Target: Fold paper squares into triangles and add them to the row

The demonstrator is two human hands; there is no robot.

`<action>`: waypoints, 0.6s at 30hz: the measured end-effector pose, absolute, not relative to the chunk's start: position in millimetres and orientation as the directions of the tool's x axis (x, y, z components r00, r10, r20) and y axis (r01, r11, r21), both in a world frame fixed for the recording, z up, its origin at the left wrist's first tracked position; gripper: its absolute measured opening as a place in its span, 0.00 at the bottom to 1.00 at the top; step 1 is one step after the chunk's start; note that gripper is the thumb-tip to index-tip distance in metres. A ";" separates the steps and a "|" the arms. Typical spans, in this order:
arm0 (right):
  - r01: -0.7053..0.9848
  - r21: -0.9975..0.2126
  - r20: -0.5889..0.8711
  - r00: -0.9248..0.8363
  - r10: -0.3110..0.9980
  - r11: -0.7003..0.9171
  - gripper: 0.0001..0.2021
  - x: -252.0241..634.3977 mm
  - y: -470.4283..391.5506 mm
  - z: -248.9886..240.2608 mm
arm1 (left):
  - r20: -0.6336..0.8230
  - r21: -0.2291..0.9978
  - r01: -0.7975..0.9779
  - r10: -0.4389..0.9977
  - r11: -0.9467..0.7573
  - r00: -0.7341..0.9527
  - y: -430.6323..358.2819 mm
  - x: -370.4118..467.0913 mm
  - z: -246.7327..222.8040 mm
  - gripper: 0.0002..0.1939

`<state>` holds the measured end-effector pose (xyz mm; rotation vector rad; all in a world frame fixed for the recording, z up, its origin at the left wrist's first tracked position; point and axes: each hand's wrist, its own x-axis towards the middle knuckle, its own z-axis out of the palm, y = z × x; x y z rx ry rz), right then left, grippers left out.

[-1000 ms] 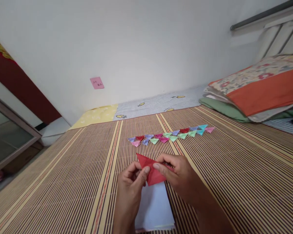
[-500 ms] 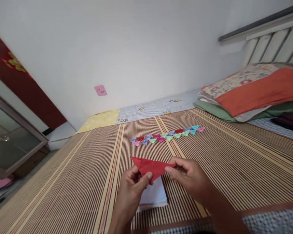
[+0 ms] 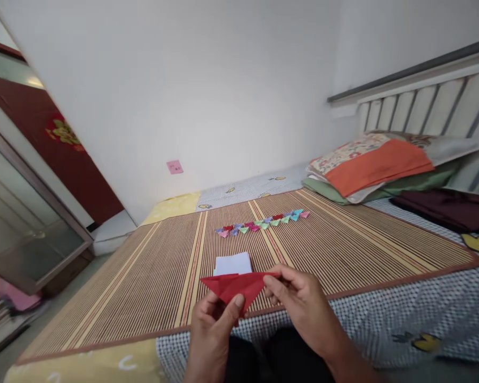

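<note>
A red sheet of paper folded into a triangle [image 3: 239, 288] is held up in front of me, its long edge on top and its point down. My left hand [image 3: 217, 319] pinches it low on the left, thumb across the front face. At the right corner, the thumb and fingers of my right hand [image 3: 291, 292] close on the tip. Just beyond the red paper lies a stack of pale paper sheets [image 3: 233, 263], its near side hidden. Farther off, small folded paper triangles [image 3: 264, 225] in several colours form two interlocked rows on the striped mat [image 3: 143, 287].
Pillows [image 3: 379, 165] and a dark folded cloth [image 3: 443, 208] lie at the right, beside a radiator [image 3: 419, 109]. A white wall [image 3: 207, 96] carries a pink note [image 3: 174, 167]. Checked bedding [image 3: 383, 314] borders the mat. A glass-paned door [image 3: 24, 213] stands at the left.
My view has tilted and drawn back, showing the mat's near edge. Both hands hold the red paper lower and nearer, so the pale stack now shows beyond it.
</note>
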<state>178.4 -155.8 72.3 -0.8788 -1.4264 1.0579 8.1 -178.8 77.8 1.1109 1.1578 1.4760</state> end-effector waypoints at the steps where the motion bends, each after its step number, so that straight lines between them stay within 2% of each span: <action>1: -0.023 -0.934 0.356 -0.102 0.929 0.356 0.16 182.0 -161.9 74.9 | 0.119 0.983 -0.119 0.980 -0.138 -0.157 -186.1 8.8 80.0 0.16; 4: -0.006 -0.907 0.420 -0.085 0.903 0.421 0.15 197.8 -177.8 81.6 | 0.169 0.984 -0.043 0.981 -0.173 -0.093 -204.4 7.9 85.6 0.14; 8: 0.015 -0.901 0.425 -0.155 0.892 0.433 0.15 216.3 -196.0 92.3 | 0.215 0.976 0.030 0.976 -0.217 0.041 -219.9 2.5 86.8 0.15; 13: 0.094 -0.892 0.404 -0.276 0.872 0.443 0.08 212.1 -211.8 113.6 | 0.213 0.973 0.058 0.964 -0.224 0.161 -226.6 -3.1 79.8 0.12; 18: 0.179 -0.863 0.393 -0.350 0.850 0.472 0.03 194.0 -214.9 129.8 | 0.282 0.947 0.085 0.928 -0.310 0.242 -226.5 -5.1 76.9 0.10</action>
